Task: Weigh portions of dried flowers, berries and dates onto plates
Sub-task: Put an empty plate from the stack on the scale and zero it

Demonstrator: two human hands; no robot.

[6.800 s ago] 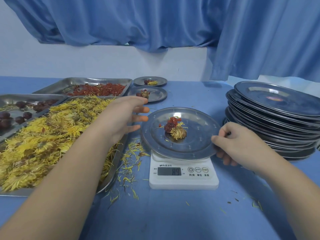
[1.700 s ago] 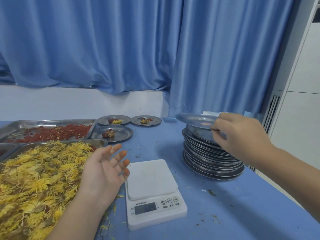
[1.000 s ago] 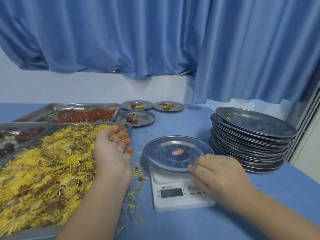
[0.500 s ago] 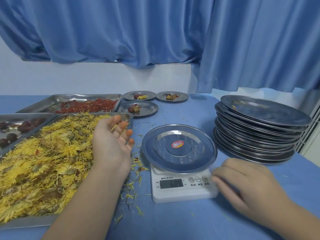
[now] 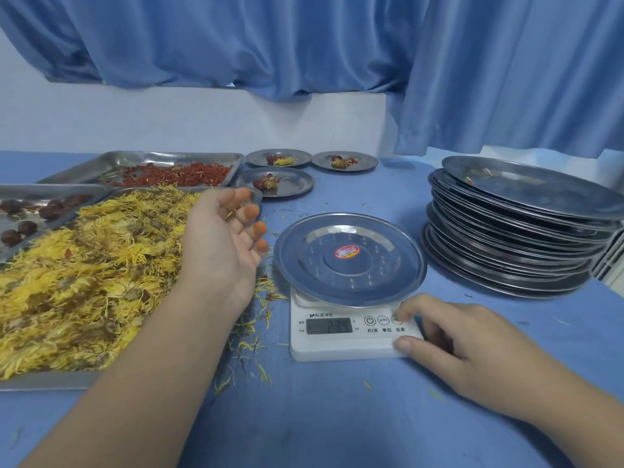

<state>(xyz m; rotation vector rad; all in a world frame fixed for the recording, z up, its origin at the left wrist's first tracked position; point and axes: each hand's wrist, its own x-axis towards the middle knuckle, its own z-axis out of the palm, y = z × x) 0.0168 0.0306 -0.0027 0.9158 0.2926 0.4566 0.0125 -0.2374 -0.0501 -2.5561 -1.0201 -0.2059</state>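
Note:
An empty steel plate (image 5: 349,260) with a red sticker sits on the white digital scale (image 5: 341,332), whose display shows digits. My right hand (image 5: 462,346) is at the scale's right front corner, its index fingertip on the rightmost button and its thumb against the front edge. My left hand (image 5: 224,238) hovers palm up with relaxed fingers over the right edge of the tray of yellow dried flowers (image 5: 81,265), holding nothing. A tray of red berries (image 5: 175,172) lies behind it, and a tray of dark dates (image 5: 30,211) is at the far left.
Three small filled plates stand at the back: two in a row (image 5: 277,158) (image 5: 344,161) and one in front (image 5: 275,181). A tall stack of steel plates (image 5: 516,231) stands to the right. Loose yellow petals (image 5: 253,319) litter the blue tabletop beside the scale.
My right hand has moved from beside the scale onto its right button. The scale reading has changed. My left hand stays over the flower tray.

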